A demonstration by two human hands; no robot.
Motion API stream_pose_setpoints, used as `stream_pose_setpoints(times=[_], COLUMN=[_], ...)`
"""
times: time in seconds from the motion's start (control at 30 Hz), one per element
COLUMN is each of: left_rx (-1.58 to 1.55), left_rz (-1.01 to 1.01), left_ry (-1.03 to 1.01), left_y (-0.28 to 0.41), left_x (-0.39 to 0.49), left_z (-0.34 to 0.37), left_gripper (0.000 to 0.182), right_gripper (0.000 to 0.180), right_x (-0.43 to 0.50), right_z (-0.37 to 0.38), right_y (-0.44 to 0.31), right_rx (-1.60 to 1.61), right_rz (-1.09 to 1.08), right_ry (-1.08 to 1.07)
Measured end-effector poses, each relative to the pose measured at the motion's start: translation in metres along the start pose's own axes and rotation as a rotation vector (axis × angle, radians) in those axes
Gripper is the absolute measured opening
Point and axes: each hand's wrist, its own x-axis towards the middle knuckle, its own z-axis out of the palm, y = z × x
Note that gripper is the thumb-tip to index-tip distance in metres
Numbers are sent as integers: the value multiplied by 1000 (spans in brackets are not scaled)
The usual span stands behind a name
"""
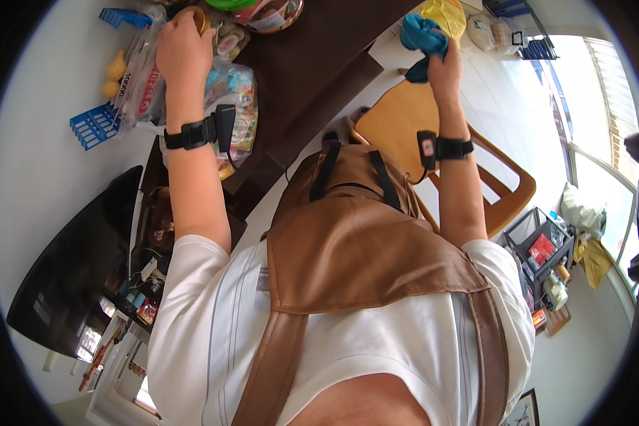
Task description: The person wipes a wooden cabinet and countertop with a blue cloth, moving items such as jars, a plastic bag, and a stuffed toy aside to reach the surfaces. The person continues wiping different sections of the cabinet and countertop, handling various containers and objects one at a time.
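My left hand (185, 50) reaches over the left end of a dark wooden table (287, 80). Its fingers are on the rim of a round golden-brown object (200, 20), perhaps a small bowl; the rest of that object is hidden. Clear plastic bags of packaged goods (243, 120) lie on the table beside my left wrist. Off the table's right side, above a wooden chair (394, 114), my right hand (447, 66) grips a bunched teal cloth (422, 36). Part of the cloth hangs below my fingers.
A clear jar with a green lid (231, 4) stands at the table's far edge. Against the left wall are a blue plastic rack (95, 125) and a yellow gourd (115, 66). A yellow plastic bag (447, 16) is behind the cloth. A black television (80, 266) stands at left.
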Motion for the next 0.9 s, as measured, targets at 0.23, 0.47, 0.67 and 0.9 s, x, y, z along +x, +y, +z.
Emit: stream_pose_setpoints(times=[0.23, 0.47, 0.67, 0.9], left_rx=[-346, -488, -589, -550], left_rz=[274, 272, 201, 38], left_ry=[415, 129, -122, -146], left_y=[19, 21, 26, 42], left_x=[-59, -228, -288, -327], left_z=[-8, -22, 26, 22], left_gripper=[42, 17, 18, 21], right_gripper=[58, 54, 37, 45], right_x=[-134, -237, -271, -130], right_z=[32, 231, 372, 232], right_y=[50, 45, 118, 235], right_rx=[-141, -137, -500, -736], right_rz=[109, -193, -727, -561], right_ry=[-301, -775, -693, -610])
